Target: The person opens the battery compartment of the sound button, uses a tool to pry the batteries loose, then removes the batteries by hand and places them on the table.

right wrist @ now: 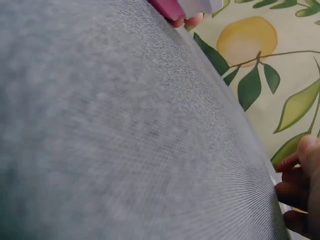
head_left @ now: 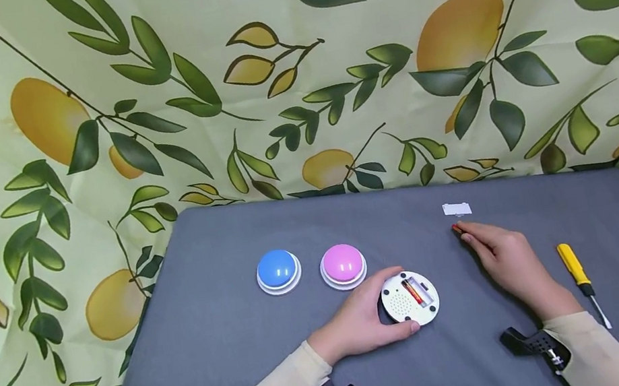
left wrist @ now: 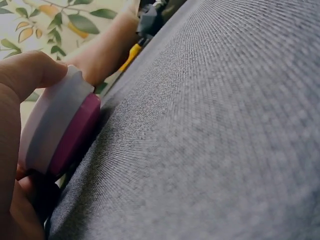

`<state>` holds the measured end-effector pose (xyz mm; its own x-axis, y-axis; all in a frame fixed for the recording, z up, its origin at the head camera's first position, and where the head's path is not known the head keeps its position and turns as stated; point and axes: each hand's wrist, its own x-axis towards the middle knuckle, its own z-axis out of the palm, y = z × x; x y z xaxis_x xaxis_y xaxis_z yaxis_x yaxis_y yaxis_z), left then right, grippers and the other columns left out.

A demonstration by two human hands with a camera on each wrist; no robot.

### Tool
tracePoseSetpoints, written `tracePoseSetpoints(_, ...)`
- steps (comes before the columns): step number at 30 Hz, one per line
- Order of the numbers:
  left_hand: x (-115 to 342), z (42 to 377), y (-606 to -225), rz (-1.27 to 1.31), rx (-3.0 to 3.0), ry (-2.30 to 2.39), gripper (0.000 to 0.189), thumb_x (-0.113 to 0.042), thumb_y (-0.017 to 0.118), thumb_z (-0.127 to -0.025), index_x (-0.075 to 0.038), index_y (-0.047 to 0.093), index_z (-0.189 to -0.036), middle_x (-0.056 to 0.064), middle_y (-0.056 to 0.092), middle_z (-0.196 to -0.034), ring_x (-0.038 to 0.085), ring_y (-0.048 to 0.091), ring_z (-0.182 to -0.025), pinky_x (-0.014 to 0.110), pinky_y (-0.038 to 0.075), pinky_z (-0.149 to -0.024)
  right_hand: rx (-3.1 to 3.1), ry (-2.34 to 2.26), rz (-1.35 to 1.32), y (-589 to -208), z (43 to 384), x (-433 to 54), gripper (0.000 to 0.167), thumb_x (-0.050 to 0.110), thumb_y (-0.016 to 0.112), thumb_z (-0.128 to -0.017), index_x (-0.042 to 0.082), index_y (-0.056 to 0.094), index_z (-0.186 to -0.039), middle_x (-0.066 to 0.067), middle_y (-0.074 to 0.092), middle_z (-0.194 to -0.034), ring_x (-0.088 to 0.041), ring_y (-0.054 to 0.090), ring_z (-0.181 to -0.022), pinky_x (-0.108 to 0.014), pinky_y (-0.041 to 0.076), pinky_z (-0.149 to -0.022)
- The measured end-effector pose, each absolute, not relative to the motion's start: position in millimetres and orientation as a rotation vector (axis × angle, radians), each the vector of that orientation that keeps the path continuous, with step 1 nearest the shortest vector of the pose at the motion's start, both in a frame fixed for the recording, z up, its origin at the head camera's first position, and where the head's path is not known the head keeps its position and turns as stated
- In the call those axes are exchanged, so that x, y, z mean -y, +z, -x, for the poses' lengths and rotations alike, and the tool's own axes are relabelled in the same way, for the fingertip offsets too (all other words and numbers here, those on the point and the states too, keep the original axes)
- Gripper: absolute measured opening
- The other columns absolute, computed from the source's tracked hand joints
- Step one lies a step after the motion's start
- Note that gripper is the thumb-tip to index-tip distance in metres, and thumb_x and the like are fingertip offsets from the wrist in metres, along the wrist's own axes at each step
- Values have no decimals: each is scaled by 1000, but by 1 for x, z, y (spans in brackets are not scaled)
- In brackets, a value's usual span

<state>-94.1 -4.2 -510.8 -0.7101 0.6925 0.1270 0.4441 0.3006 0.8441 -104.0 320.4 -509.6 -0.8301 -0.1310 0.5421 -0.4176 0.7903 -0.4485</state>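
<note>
My left hand (head_left: 362,318) grips a round push-button light (head_left: 403,305) by its rim, turned over so the white underside faces up. Its battery compartment is uncovered, with a red battery (head_left: 413,291) in one slot and the other slot vacant. In the left wrist view, its magenta dome (left wrist: 76,134) faces the cloth. Off to the right, my right hand (head_left: 508,261) pinches a small red and black battery (head_left: 455,229) between thumb and fingertips, largely hidden by them. Just beyond those fingertips lies a small white battery cover (head_left: 456,209).
A blue push-button (head_left: 277,270) and a pink push-button (head_left: 342,264) stand dome-up on the grey cloth (head_left: 243,382), left of centre. To the right of my right hand lies a screwdriver (head_left: 573,265) with a yellow handle. A leaf-and-fruit patterned curtain (head_left: 272,117) hangs behind the table's far edge.
</note>
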Motion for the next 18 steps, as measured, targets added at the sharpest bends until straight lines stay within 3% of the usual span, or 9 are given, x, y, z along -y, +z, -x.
tracePoseSetpoints(3,4,93,-513,-1044,-2320,1362,88,-35,88,-92,-8,44,-163,6,56,-159,13,51,-146,32,39,-123,2493,725,-402,-515,105,-323,34,-8,78,-94,-2,77,-128,-21,78,-123,-43,72,-111,-31,52,-105)
tracePoseSetpoints(6,4,93,-512,-1056,-2339,1359,88,-35,89,-91,-8,44,-163,6,56,-158,14,52,-145,33,40,-122,2497,709,-392,-519,107,-323,36,-8,80,-93,-4,77,-128,-24,77,-124,-45,69,-111,-56,51,-95)
tracePoseSetpoints(12,4,94,-510,-1066,-2331,1378,89,-35,89,-91,-7,45,-162,7,57,-157,14,52,-145,33,40,-123,2547,715,-377,-519,108,-324,40,-6,81,-92,-1,78,-131,-20,76,-129,-41,64,-110,-60,48,-92)
tracePoseSetpoints(18,5,93,-513,-1043,-2306,1414,88,-35,89,-90,-9,45,-162,5,57,-157,13,52,-145,33,39,-123,2566,796,-337,-519,105,-321,38,1,79,-98,0,75,-136,-21,74,-133,-43,63,-116,-60,47,-96)
